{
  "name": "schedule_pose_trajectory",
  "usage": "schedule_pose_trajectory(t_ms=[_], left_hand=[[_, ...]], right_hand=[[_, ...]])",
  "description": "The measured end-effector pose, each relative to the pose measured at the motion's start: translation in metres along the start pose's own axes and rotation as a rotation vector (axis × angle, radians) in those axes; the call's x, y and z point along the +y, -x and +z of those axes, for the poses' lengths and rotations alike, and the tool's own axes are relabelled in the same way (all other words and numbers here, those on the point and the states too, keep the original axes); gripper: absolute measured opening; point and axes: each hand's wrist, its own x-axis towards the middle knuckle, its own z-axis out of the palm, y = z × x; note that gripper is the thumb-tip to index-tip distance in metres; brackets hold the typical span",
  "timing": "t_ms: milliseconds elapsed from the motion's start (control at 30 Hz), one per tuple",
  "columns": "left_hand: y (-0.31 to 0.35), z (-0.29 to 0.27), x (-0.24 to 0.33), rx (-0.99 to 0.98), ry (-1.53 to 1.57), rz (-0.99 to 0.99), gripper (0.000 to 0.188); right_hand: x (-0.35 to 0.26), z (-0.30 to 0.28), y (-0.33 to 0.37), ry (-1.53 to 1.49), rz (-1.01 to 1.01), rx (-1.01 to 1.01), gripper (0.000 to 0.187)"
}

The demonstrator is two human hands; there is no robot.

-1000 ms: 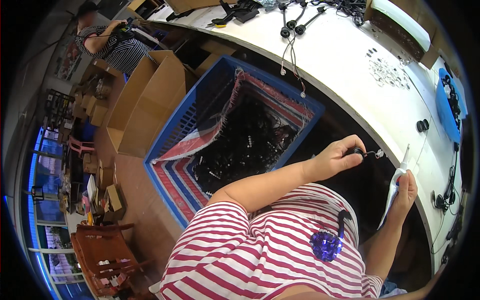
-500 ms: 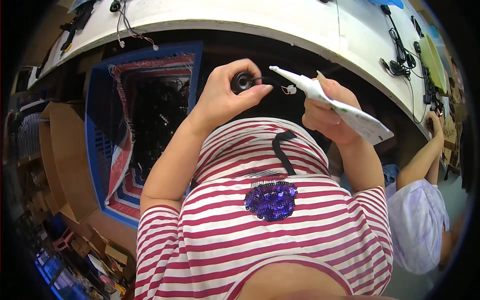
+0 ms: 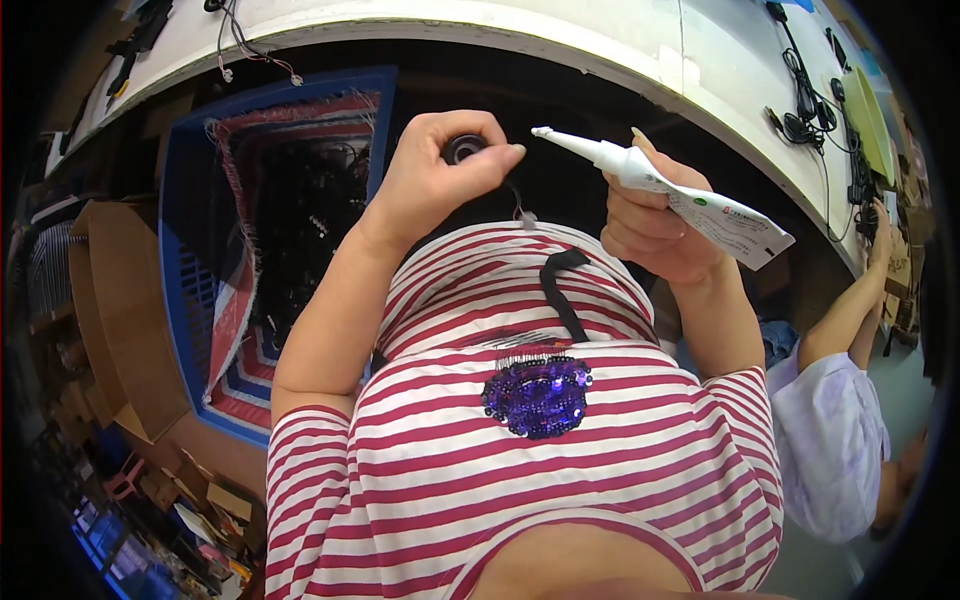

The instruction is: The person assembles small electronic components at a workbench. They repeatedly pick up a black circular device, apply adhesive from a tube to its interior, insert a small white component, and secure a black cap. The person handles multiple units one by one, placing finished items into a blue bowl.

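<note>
My left hand point(image 3: 425, 180) is closed around a small round black part point(image 3: 463, 150) with a hole in its face. From it a thin wire runs to a small white connector point(image 3: 527, 218), dangling in front of the striped shirt. In my right hand point(image 3: 650, 235) is a white squeeze tube point(image 3: 725, 220) with a long tapered nozzle point(image 3: 570, 143). The nozzle points left toward the black part, with a gap between its tip and my left fingers. Part of the tube's body is hidden behind my right fingers.
A blue crate point(image 3: 180, 250) lined with striped cloth stands at the left, holding many dark parts. Beside it is an open cardboard box point(image 3: 125, 310). A white table point(image 3: 500, 30) spans the far side, with wired parts and black cables point(image 3: 800, 100). Another person's arm point(image 3: 850, 300) is at the right.
My left hand has shifted a little left with the black part, which has turned. The connector has swung lower, nearer the shirt. In my right hand the tube has rolled slightly, showing more of its flat side.
</note>
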Motion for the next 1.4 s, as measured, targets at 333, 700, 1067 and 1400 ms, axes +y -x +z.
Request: schedule_pose_trajectory(t_ms=[333,700,1067,1400], left_hand=[[0.001,0.007,-0.009,0.056,-0.195,0.074,0.012],[-0.004,0.018,-0.008,0.043,-0.246,0.113,0.011],[-0.001,0.015,-0.014,0.053,-0.192,0.126,0.013],[-0.006,0.014,-0.012,0.039,-0.227,0.047,0.019]], right_hand=[[0.008,0.009,-0.011,0.113,0.103,0.144,0.042],[0.005,0.012,-0.007,0.162,0.095,0.196,0.040],[0.009,0.021,-0.014,0.589,0.020,0.403,0.029],[-0.003,0.028,-0.020,0.643,0.098,0.526,0.025]])
